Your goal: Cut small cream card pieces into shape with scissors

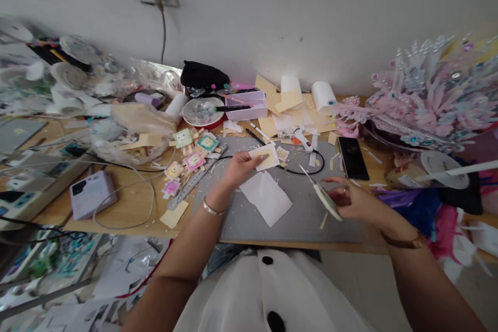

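My left hand (245, 167) pinches a small white card (271, 162) with a pale yellow piece on it. Below that card a larger sheet of white paper (266, 198) lies flat on the grey cutting mat (311, 225). My right hand (346, 198) is closed around the pale handles of scissors (326, 201), whose blades point up and left toward the card without touching it. Left of the mat lie several small paper figures with drawn faces, among them a pink one (194, 160) and a teal one (207, 142). A metal ruler (190, 184) rests beside them.
A black phone (353, 158) lies right of the mat, near a lidded drink cup (443, 171) with a straw. Pink beaded flower pieces (431, 93) crowd the right. A white glue gun (304, 140) with a black cable and paper scraps sit at the back. A lilac device (92, 194) stands left.
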{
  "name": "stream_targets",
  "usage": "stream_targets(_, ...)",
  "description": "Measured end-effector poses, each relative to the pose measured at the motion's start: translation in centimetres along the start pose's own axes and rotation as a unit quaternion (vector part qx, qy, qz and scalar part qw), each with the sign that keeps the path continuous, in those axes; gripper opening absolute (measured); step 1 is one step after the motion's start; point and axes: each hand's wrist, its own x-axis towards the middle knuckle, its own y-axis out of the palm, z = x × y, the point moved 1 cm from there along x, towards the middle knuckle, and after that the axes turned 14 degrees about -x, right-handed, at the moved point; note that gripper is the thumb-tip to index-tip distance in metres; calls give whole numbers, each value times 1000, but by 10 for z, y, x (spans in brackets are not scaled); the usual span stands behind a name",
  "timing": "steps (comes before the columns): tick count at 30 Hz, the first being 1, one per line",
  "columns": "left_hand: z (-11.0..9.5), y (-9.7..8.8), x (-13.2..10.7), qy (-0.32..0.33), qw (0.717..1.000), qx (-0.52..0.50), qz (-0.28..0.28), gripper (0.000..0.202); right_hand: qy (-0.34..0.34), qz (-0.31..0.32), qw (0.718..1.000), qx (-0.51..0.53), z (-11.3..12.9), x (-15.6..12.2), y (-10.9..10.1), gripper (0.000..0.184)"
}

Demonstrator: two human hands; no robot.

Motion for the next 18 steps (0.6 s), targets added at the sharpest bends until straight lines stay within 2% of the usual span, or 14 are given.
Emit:
stream_targets(2,-1,1,0,-10,1000,-15,3,41,-20,16,991,129,2,0,-6,67)
stream_targets(5,-2,3,-1,-25,999,-38,6,38,-67,-42,964,255,18,9,-4,67)
stream_targets(7,-2,4,-2,-28,999,-40,9,36,-93,-60,948,298,34,24,3,52)
stream_targets(9,-2,4,-3,-30,999,-31,14,37,-104,-128,928,335,52,45,10,43)
stream_targets(11,-2,3,-3,-35,999,-8,23,40,-102,-158,915,356,70,67,16,40)
stream_targets(14,-3,2,-4,-32,998,45,44,44,-97,-137,915,367,89,93,24,49)
stream_targets(18,-5,3,-3,6,992,99,75,42,-96,-90,926,353,95,103,33,58)
